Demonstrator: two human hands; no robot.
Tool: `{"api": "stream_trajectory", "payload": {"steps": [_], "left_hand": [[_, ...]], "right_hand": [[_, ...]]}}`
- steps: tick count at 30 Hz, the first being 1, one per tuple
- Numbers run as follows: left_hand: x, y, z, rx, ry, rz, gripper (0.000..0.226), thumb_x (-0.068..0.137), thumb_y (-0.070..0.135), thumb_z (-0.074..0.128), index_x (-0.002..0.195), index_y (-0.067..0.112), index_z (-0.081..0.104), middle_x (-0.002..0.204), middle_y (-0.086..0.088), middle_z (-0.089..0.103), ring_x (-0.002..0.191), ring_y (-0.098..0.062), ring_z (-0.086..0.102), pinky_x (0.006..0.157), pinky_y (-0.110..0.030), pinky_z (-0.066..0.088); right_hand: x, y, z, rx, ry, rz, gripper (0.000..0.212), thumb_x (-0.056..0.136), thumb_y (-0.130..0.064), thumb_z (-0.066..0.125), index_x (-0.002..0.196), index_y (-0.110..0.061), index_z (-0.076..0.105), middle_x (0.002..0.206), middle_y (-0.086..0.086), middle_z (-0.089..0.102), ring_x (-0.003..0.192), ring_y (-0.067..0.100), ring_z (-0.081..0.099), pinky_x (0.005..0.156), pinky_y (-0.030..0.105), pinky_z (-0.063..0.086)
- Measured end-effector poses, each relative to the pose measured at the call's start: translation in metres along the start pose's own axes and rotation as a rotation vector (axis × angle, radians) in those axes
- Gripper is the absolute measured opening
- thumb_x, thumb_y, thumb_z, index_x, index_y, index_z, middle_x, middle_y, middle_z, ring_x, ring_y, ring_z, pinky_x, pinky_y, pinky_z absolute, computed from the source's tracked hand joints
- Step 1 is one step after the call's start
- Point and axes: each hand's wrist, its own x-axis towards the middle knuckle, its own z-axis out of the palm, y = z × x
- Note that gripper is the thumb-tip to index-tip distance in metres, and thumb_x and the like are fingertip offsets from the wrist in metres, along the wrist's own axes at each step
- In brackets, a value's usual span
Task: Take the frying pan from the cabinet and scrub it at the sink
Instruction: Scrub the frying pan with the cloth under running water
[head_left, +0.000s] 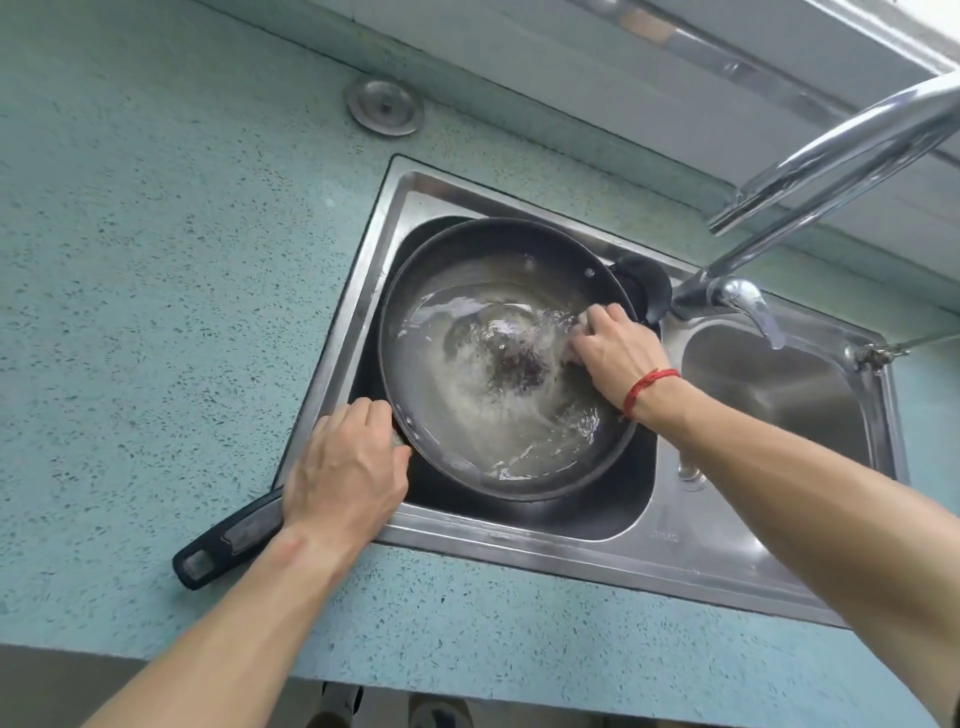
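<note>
Gripping the handle where it meets the frying pan, the left hand has its fingers wrapped tight. Pan sits in the sink's left basin, holding swirling water. Right hand presses inside, fingers curled; what they hold is hidden.

A speckled blue-green countertop is carrying everything here — a stainless double sink is sitting set into it, its rim lying flush on the surface. A round metal cap is lying on the counter near the back wall, well apart from the sink's far left corner. The black handle of the frying pan is reaching out over the sink's near left corner and across the countertop — whether it is touching the surface cannot be told.
</note>
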Motion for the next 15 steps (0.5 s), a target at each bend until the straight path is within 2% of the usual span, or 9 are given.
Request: {"api": "stream_trajectory", "payload": {"steps": [3, 7, 9, 12, 14, 15], "left_hand": [[0.001, -0.001, 0.001, -0.002, -0.002, 0.009, 0.024, 0.080, 0.018, 0.072, 0.079, 0.016, 0.048, 0.071, 0.002, 0.048, 0.063, -0.017, 0.044, 0.059, -0.029, 0.037], [0.001, -0.003, 0.003, -0.012, -0.008, 0.007, 0.024, 0.082, 0.018, 0.070, 0.078, 0.017, 0.046, 0.070, 0.004, 0.045, 0.062, -0.017, 0.044, 0.060, -0.032, 0.043], [0.001, -0.002, 0.003, -0.009, -0.010, 0.007, 0.024, 0.081, 0.018, 0.071, 0.078, 0.017, 0.047, 0.070, 0.004, 0.046, 0.062, -0.017, 0.044, 0.060, -0.032, 0.044], [0.001, -0.002, 0.004, -0.008, -0.011, -0.004, 0.024, 0.080, 0.018, 0.071, 0.077, 0.018, 0.047, 0.070, 0.004, 0.047, 0.061, -0.017, 0.044, 0.059, -0.031, 0.043], [0.002, -0.003, 0.005, -0.009, -0.014, 0.001, 0.023, 0.082, 0.019, 0.069, 0.078, 0.018, 0.046, 0.071, 0.005, 0.046, 0.062, -0.016, 0.044, 0.061, -0.031, 0.044], [0.002, -0.004, 0.006, -0.010, -0.016, 0.004, 0.022, 0.083, 0.020, 0.067, 0.078, 0.019, 0.046, 0.071, 0.005, 0.045, 0.063, -0.016, 0.044, 0.062, -0.032, 0.044]], "right_hand": [[0.023, 0.004, -0.008, 0.057, 0.238, -0.083, 0.009, 0.084, -0.003, 0.067, 0.091, 0.002, 0.068, 0.098, 0.018, 0.057, 0.090, 0.036, 0.055, 0.060, 0.039, 0.052], [0.062, -0.006, -0.029, 0.096, 0.425, -0.218, 0.028, 0.098, -0.014, 0.041, 0.103, -0.001, 0.065, 0.117, 0.019, 0.057, 0.104, 0.034, 0.054, 0.080, 0.041, 0.055], [0.082, -0.013, -0.035, 0.108, 0.445, -0.276, 0.025, 0.101, -0.018, 0.043, 0.102, -0.006, 0.065, 0.114, 0.014, 0.059, 0.101, 0.031, 0.056, 0.075, 0.040, 0.056], [0.101, -0.020, -0.035, 0.096, 0.485, -0.326, 0.019, 0.098, -0.012, 0.047, 0.099, -0.007, 0.065, 0.097, 0.012, 0.060, 0.088, 0.029, 0.057, 0.063, 0.039, 0.055], [0.102, -0.020, -0.031, 0.083, 0.452, -0.326, 0.022, 0.097, -0.014, 0.048, 0.102, -0.009, 0.069, 0.100, 0.010, 0.059, 0.091, 0.029, 0.055, 0.064, 0.039, 0.055], [0.101, -0.018, -0.026, 0.071, 0.420, -0.316, 0.017, 0.095, -0.015, 0.055, 0.101, -0.010, 0.071, 0.103, 0.009, 0.058, 0.094, 0.029, 0.054, 0.066, 0.040, 0.055]]}}
